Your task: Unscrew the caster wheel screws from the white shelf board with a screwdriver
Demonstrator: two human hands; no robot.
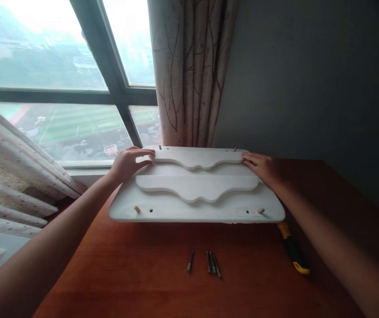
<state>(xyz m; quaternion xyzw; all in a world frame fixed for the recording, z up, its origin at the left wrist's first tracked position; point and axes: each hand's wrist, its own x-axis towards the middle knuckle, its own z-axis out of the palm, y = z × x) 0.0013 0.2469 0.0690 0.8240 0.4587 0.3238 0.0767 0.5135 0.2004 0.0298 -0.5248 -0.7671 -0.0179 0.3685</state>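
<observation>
A white board with rounded corners (209, 213) lies on the table, with wooden dowels (137, 209) and small dark holes near its corners. Two white rails with wavy front edges rest on it: a far rail (197, 158) and a near rail (197, 186). My left hand (131, 162) grips the far rail's left end between thumb and fingers. At the opposite end, my right hand (260, 165) pinches the same rail; its fingertips are small and partly shadowed. Nothing touches the near rail from above.
Several metal bolts (213, 263) lie on the reddish-brown table (136, 274) in front of the board, one set apart. A screwdriver with a black and yellow handle (295, 254) sits by the board's right corner. Behind are a curtain (189, 75) and a window (43, 123).
</observation>
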